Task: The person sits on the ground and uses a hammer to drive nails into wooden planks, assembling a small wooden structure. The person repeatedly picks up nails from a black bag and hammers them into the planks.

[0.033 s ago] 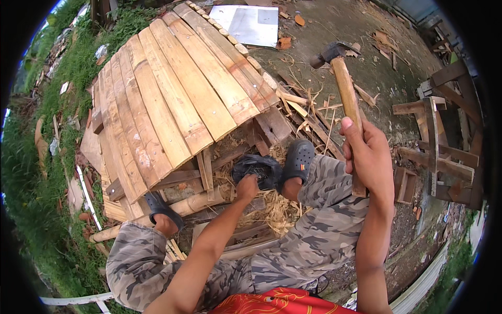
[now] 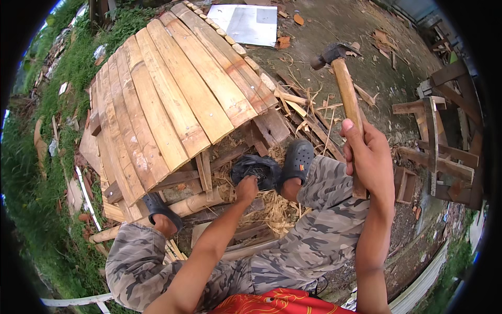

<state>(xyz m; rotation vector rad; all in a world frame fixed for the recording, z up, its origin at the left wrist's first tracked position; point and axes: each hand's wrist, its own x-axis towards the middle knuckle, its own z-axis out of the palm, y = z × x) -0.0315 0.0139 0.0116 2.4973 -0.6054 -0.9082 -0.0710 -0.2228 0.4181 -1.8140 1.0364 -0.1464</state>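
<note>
In my right hand (image 2: 372,157) is a claw hammer (image 2: 347,86), held upright by its wooden handle with the dark head up and the thumb along the shaft. My left hand (image 2: 247,188) reaches down to a black plastic bag (image 2: 241,168) on the ground between my feet. Thin grey metal pieces that look like nails show inside the bag. The fingers of that hand are drawn together at the bag's near edge; whatever they pinch is hidden. Ahead of me stands a low structure topped with pale wooden slats (image 2: 172,89), with small nail heads dotting the slats.
Bamboo poles (image 2: 198,203) and wood shavings (image 2: 277,214) lie around my clogs (image 2: 299,162). Split strips (image 2: 314,123) are heaped right of the slats. A rough wooden frame (image 2: 436,152) stands at the right, a white sheet (image 2: 243,23) lies at the back, and grass (image 2: 68,104) grows at the left.
</note>
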